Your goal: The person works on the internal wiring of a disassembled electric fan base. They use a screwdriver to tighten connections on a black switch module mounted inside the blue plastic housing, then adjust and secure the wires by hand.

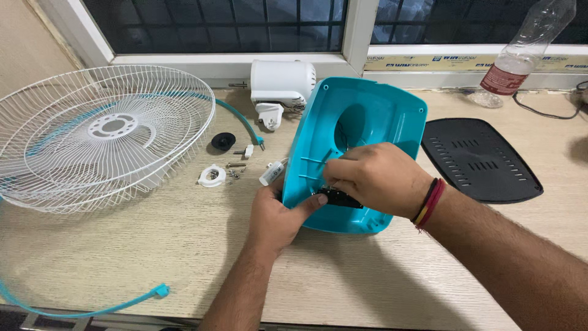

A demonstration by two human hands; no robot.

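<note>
Hands (331, 196) gripping teal base shell (361, 132), table edge (367, 319) close

A home repair spot: wooden table (184, 257) under a barred window (214, 24)

Count on the table (184, 257): 1 white wire fan guard (101, 135), 1 white plastic motor housing (280, 86), 1 teal plastic base shell (361, 129), 1 black vented plastic cover plate (481, 160), 1 clear plastic bottle (520, 52), 1 black round knob (223, 141), 1 white plastic ring nut (212, 176), a few small screws (236, 167), exact number unclear.
</note>
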